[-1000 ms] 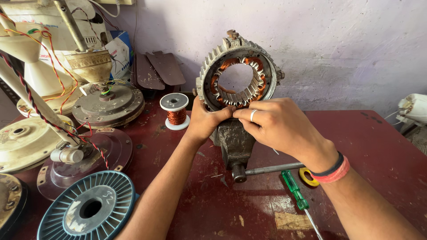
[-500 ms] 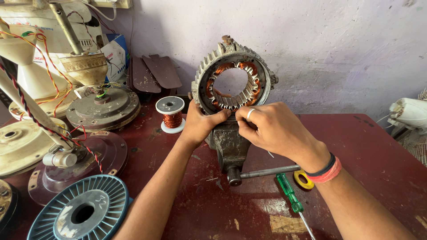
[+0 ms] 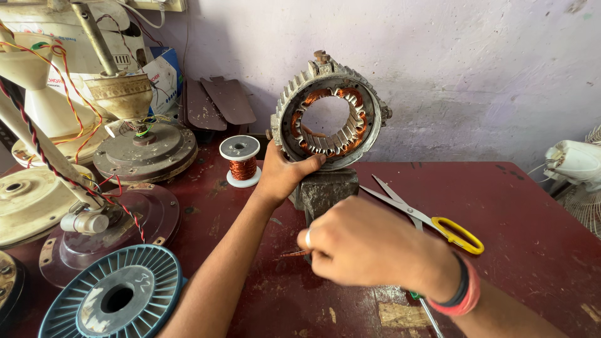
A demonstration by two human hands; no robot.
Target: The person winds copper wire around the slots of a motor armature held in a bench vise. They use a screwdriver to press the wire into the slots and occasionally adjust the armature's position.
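Observation:
A round grey motor stator (image 3: pixel 332 116) with copper windings stands upright, clamped in a small grey vise (image 3: pixel 325 188) on the dark red table (image 3: pixel 526 238). My left hand (image 3: pixel 282 172) grips the stator's lower left rim, thumb lying along the bottom edge. My right hand (image 3: pixel 369 247) is lower, in front of the vise, with its fingers closed around the thin rusty vise handle bar (image 3: pixel 291 253), whose tip pokes out to the left of the knuckles. The hand hides the vise screw.
Yellow-handled scissors (image 3: pixel 457 235) lie open right of the vise. A copper wire spool (image 3: pixel 241 163) stands to its left. Fan motor housings (image 3: pixel 144 150), a blue ribbed disc (image 3: pixel 116 297) and red-black wires crowd the left. A white fan (image 3: pixel 576 163) sits at the right edge.
My right hand has dropped from the stator's lower rim down to the vise handle. The left hand stays on the stator. The scissors have come into view.

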